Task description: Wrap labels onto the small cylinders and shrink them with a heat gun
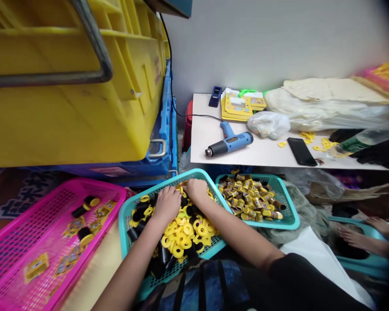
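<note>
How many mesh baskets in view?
3: pink plastic mesh basket at left; teal mesh basket under left hand and right hand; second teal mesh basket right of it. Teal rim far right: maybe a fourth.

A yellow crate (68, 86) fills the upper left, over a blue crate (164, 127), with a pink basket (35, 216) at lower left. Right of centre, a blue heat gun (229, 144) and a black phone (301, 151) lie apart on a white table (266, 152).
</note>
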A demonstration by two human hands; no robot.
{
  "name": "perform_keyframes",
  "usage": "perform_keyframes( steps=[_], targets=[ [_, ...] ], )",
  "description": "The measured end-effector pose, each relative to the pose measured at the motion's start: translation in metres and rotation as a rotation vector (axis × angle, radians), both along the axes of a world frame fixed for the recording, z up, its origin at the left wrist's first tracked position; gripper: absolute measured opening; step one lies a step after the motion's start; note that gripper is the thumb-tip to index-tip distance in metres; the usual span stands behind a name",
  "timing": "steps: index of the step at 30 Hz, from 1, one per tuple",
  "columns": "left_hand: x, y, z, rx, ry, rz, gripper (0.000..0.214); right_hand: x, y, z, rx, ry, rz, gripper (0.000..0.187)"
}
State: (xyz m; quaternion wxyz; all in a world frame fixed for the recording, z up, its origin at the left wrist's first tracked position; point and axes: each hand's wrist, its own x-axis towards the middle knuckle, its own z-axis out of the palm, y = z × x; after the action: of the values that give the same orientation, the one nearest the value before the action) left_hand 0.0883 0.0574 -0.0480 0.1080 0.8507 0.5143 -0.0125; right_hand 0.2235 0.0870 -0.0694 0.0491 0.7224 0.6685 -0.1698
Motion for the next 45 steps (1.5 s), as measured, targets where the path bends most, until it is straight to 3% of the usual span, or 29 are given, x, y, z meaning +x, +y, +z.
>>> perform_keyframes(
  steps=[7,11,14,18,24,29,38,42,45],
  targets=[
    [-0.008,0.005,0.004,-0.127,-0.100,0.059,0.031,-0.002,0.002,-0.001,0.079,0.053,0.053,0.059],
    [-0.003,0.012,0.001,-0.155,-0.104,0.260,0.040,0.003,0.000,-0.001,0.087,0.063,0.073,0.047],
    [0.004,0.021,-0.003,-0.203,-0.034,0.428,0.034,0.000,0.000,-0.004,0.072,0.053,0.052,0.039],
    [0.017,0.037,-0.001,-0.289,0.057,0.520,0.028,-0.006,0.004,-0.007,0.033,0.053,0.038,0.035],
    [0.032,0.047,-0.001,-0.313,0.169,0.524,0.025,-0.002,0.008,-0.006,0.015,0.096,0.077,0.034],
    [0.025,0.047,-0.006,-0.279,0.195,0.448,0.024,0.002,0.008,-0.008,0.028,0.156,0.075,0.042],
    [0.005,0.046,-0.013,-0.250,0.043,0.303,0.020,0.007,0.009,-0.011,-0.013,0.271,0.085,0.038],
    [0.006,0.048,-0.018,-0.226,-0.009,0.331,0.018,0.010,0.009,-0.012,-0.019,0.305,0.130,0.036],
    [0.009,0.041,-0.011,-0.171,-0.045,0.380,0.018,0.011,0.009,-0.012,-0.020,0.308,0.133,0.036]
  ],
)
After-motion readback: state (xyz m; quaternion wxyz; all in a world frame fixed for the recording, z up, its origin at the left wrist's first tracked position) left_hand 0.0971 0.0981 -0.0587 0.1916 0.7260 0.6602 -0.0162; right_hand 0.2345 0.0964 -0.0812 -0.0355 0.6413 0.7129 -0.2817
